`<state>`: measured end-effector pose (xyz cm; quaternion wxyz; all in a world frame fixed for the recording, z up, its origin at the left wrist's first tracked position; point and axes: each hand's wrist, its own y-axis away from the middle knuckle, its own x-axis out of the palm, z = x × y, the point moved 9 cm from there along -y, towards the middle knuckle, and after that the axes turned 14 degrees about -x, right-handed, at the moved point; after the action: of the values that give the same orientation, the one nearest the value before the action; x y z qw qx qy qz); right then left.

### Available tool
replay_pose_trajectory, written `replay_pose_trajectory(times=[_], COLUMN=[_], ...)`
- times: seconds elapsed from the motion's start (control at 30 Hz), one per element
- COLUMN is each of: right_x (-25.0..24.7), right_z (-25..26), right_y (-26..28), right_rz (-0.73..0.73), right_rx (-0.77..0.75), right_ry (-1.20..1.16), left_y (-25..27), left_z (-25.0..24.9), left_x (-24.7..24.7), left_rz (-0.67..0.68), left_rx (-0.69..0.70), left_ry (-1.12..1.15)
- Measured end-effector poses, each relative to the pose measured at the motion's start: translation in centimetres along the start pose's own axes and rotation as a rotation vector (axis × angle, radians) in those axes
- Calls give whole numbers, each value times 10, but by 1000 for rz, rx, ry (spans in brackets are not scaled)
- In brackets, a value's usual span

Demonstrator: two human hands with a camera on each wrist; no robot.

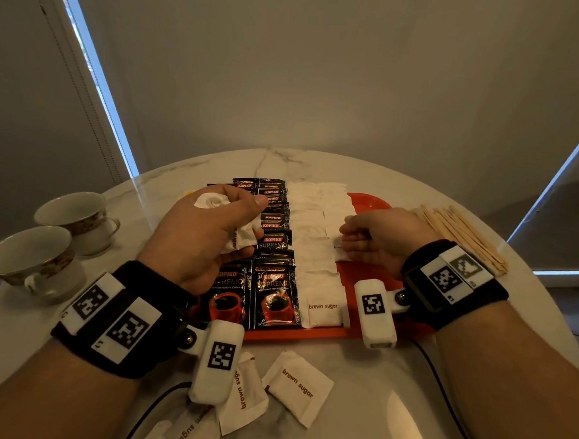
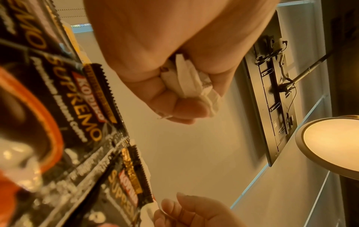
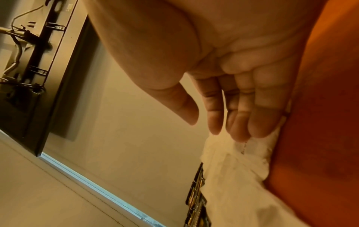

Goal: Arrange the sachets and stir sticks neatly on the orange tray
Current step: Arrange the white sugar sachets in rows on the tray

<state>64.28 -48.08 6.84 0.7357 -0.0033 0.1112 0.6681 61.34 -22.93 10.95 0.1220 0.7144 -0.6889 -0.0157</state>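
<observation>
- Clutching a bunch of white paper brown-sugar sachets (image 1: 244,239), the left hand (image 1: 208,235) hovers above the two columns of black Kopiko coffee sachets (image 1: 273,285) on the flat orange plastic tray (image 1: 313,335)
- Right hand (image 1: 377,238), fingers straight and together, presses a white sachet (image 1: 338,251) beside two columns of white sugar sachets (image 1: 313,253)
- Three loose brown-sugar sachets (image 1: 297,387) lie on the white marble table (image 1: 389,406)
- Pale wooden stir sticks (image 1: 463,237) lie bunched right of the tray; too many to count
- Two patterned china teacups (image 1: 79,216) stand left
</observation>
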Motion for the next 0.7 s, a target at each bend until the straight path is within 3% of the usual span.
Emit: replay_pose_trajectory(times=[0.5, 0.7], right_x=[0, -26], right_z=[2, 15], right_y=[-1, -20], right_rz=[11, -201], right_rx=[-24, -213], right_ry=[1, -62], left_y=[1, 0], left_z=[-1, 0], left_x=[1, -1], left_rz=[6, 11], left_rx=[3, 1], left_ry=[7, 9])
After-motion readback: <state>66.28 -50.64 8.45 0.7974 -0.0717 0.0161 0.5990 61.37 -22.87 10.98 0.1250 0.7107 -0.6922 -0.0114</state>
